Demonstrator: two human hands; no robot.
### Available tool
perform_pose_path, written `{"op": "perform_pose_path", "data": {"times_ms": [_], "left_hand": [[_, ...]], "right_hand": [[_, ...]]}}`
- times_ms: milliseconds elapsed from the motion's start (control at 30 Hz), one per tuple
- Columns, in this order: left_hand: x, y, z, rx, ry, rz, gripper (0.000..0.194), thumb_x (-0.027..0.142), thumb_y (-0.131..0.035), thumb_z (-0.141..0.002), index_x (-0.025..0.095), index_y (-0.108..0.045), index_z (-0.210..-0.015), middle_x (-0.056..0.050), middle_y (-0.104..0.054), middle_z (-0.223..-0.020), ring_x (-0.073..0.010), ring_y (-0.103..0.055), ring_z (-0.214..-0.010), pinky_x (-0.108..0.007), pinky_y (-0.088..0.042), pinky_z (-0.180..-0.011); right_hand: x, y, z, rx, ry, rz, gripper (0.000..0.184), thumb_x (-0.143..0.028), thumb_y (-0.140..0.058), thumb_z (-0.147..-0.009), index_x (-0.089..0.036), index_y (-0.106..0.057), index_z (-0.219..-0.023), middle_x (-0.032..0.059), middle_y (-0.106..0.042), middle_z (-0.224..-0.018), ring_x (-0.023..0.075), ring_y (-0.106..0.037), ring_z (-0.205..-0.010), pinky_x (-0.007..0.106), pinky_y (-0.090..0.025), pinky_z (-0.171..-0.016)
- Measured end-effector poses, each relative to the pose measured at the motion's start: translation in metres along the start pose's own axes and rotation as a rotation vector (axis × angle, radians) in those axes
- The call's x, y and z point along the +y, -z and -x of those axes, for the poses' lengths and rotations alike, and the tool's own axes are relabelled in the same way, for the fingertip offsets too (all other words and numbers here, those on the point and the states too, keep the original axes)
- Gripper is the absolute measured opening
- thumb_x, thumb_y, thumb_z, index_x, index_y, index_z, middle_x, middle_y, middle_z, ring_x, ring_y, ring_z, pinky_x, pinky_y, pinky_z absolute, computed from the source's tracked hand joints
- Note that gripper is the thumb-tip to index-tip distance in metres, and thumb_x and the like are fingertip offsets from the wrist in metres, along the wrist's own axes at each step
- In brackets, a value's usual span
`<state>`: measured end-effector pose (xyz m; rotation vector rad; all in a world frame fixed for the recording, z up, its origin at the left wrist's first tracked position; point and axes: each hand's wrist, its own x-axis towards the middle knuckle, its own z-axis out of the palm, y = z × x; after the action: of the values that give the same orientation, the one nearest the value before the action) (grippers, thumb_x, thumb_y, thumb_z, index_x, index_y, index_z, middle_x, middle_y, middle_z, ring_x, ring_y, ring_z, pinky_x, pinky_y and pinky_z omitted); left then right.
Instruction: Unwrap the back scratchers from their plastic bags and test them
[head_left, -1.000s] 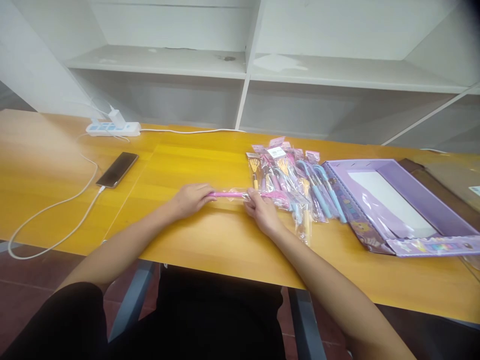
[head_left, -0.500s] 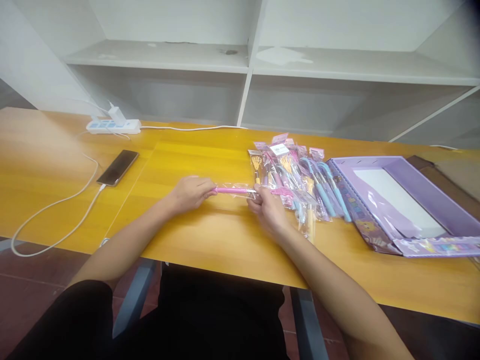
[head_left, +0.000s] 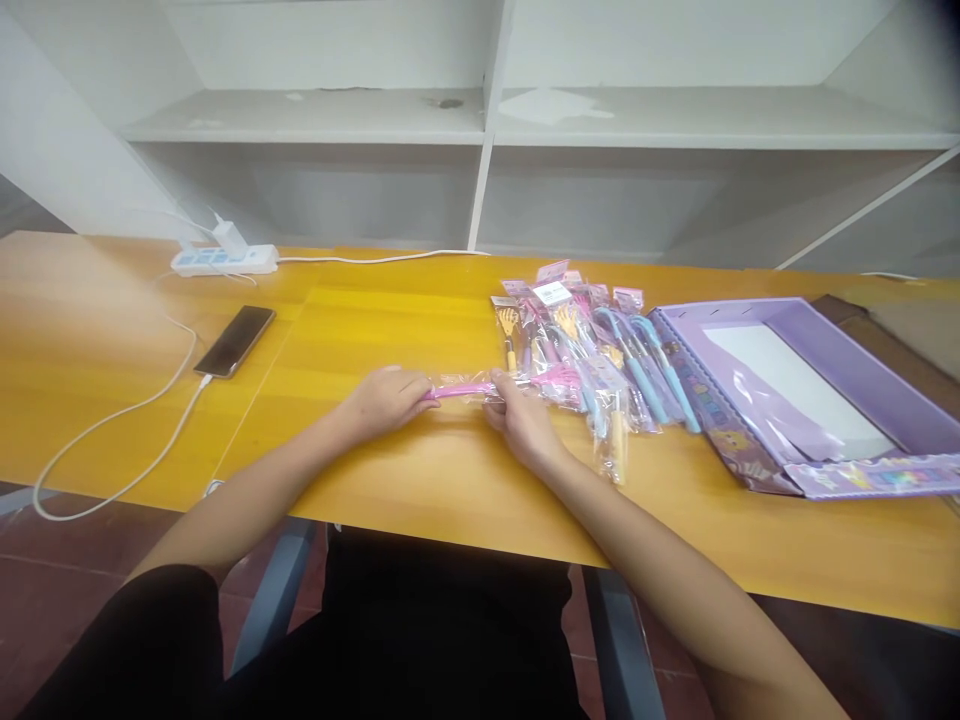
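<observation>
A pink back scratcher (head_left: 463,389) in a clear plastic sleeve lies across between my two hands, just above the table. My left hand (head_left: 391,400) pinches the end of its handle. Farther along, near the hand-shaped pink head, my right hand (head_left: 519,412) is closed around the shaft, with the thumb on top. Right behind my right hand spreads a pile of wrapped back scratchers (head_left: 581,335) in yellow, pink, purple and light blue, several with card tops. The pink head overlaps the front of this pile.
To the right stands an open purple box (head_left: 817,350) with a white panel inside. On the left a phone (head_left: 236,342) lies plugged into a white cable, near a power strip (head_left: 225,260). White shelves (head_left: 300,115) rise behind the wooden table (head_left: 375,320).
The handle end of the pink back scratcher has dipped slightly, so it slants a little more. Both hands keep their grip. The view has shifted slightly.
</observation>
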<state>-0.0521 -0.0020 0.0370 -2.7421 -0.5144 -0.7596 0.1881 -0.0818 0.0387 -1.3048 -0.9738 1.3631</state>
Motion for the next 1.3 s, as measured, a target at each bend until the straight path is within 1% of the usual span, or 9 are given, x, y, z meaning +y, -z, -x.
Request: {"op": "perform_pose_path", "data": {"times_ms": [233, 400, 600, 767, 867, 967, 1067, 1133, 1300], "left_hand": [[0.001, 0.005, -0.005, -0.001, 0.001, 0.063, 0.036, 0.035, -0.039, -0.115, 0.02, -0.059, -0.089, -0.003, -0.068, -0.075, -0.0159, -0.057, -0.064, -0.032, -0.038, -0.063], [-0.003, 0.01, -0.008, 0.027, -0.005, 0.088, 0.037, 0.036, -0.038, -0.114, 0.021, -0.058, -0.087, -0.003, -0.066, -0.073, -0.0166, -0.054, -0.063, -0.033, -0.037, -0.063], [-0.004, 0.013, -0.01, 0.08, -0.01, 0.109, 0.036, 0.036, -0.04, -0.114, 0.021, -0.057, -0.086, -0.002, -0.065, -0.071, -0.0159, -0.052, -0.061, -0.034, -0.034, -0.062], [-0.002, 0.011, -0.009, -0.023, 0.057, 0.129, 0.037, 0.038, -0.04, -0.115, 0.02, -0.061, -0.09, -0.002, -0.07, -0.075, -0.0152, -0.058, -0.064, -0.033, -0.034, -0.063], [0.001, 0.006, -0.008, -0.133, 0.136, 0.093, 0.043, 0.04, -0.033, -0.116, 0.019, -0.062, -0.092, -0.004, -0.07, -0.079, -0.0165, -0.059, -0.065, -0.034, -0.035, -0.064], [0.006, 0.002, -0.007, -0.215, 0.178, 0.047, 0.048, 0.042, -0.028, -0.116, 0.019, -0.06, -0.089, -0.007, -0.069, -0.08, -0.0187, -0.057, -0.064, -0.036, -0.036, -0.064], [0.011, 0.001, -0.007, -0.245, 0.128, 0.081, 0.05, 0.045, -0.025, -0.116, 0.02, -0.057, -0.088, -0.007, -0.067, -0.077, -0.0197, -0.057, -0.064, -0.036, -0.037, -0.063], [0.013, 0.004, -0.007, -0.243, 0.105, 0.098, 0.05, 0.046, -0.024, -0.116, 0.02, -0.056, -0.087, -0.006, -0.066, -0.073, -0.0193, -0.056, -0.061, -0.035, -0.035, -0.06], [0.015, 0.015, -0.011, -0.239, 0.152, 0.152, 0.048, 0.046, -0.025, -0.116, 0.021, -0.054, -0.088, -0.001, -0.062, -0.064, -0.0163, -0.051, -0.052, -0.033, -0.029, -0.054]], "right_hand": [[-0.011, -0.002, 0.0, 0.01, -0.018, -0.215, 0.057, -0.049, -0.068, -0.092, -0.028, -0.02, -0.068, -0.0118, -0.012, -0.055, 0.0077, -0.012, -0.049, 0.027, -0.01, -0.05], [-0.022, -0.002, 0.005, 0.048, -0.026, -0.248, 0.051, -0.04, -0.068, -0.09, -0.028, -0.024, -0.067, -0.0125, -0.012, -0.055, 0.0068, -0.014, -0.047, 0.024, -0.013, -0.046], [-0.025, 0.0, 0.004, 0.09, 0.006, -0.277, 0.049, -0.035, -0.067, -0.088, -0.028, -0.025, -0.065, -0.0125, -0.013, -0.055, 0.0062, -0.014, -0.044, 0.023, -0.012, -0.044], [-0.027, 0.005, 0.0, 0.136, 0.018, -0.245, 0.053, -0.037, -0.068, -0.088, -0.028, -0.022, -0.065, -0.0123, -0.012, -0.055, 0.0064, -0.014, -0.044, 0.025, -0.011, -0.044], [-0.02, 0.001, 0.0, 0.167, 0.028, -0.183, 0.057, -0.047, -0.068, -0.092, -0.029, -0.021, -0.065, -0.0115, -0.013, -0.052, 0.0075, -0.014, -0.045, 0.027, -0.011, -0.045], [-0.009, -0.007, 0.002, 0.084, 0.011, -0.081, 0.061, -0.061, -0.063, -0.096, -0.028, -0.023, -0.063, -0.0093, -0.018, -0.049, 0.0092, -0.018, -0.044, 0.03, -0.012, -0.046], [-0.004, -0.012, 0.006, -0.003, 0.036, -0.034, 0.066, -0.068, -0.062, -0.096, -0.028, -0.023, -0.062, -0.0083, -0.02, -0.051, 0.0098, -0.02, -0.046, 0.031, -0.014, -0.047], [-0.005, -0.011, 0.008, -0.005, 0.041, -0.005, 0.065, -0.067, -0.062, -0.097, -0.028, -0.023, -0.061, -0.0082, -0.02, -0.052, 0.01, -0.02, -0.048, 0.031, -0.014, -0.048], [-0.012, 0.001, 0.007, 0.006, 0.035, 0.037, 0.058, -0.055, -0.055, -0.102, -0.028, -0.023, -0.063, -0.0075, -0.022, -0.049, 0.0108, -0.02, -0.048, 0.032, -0.014, -0.05]]}}
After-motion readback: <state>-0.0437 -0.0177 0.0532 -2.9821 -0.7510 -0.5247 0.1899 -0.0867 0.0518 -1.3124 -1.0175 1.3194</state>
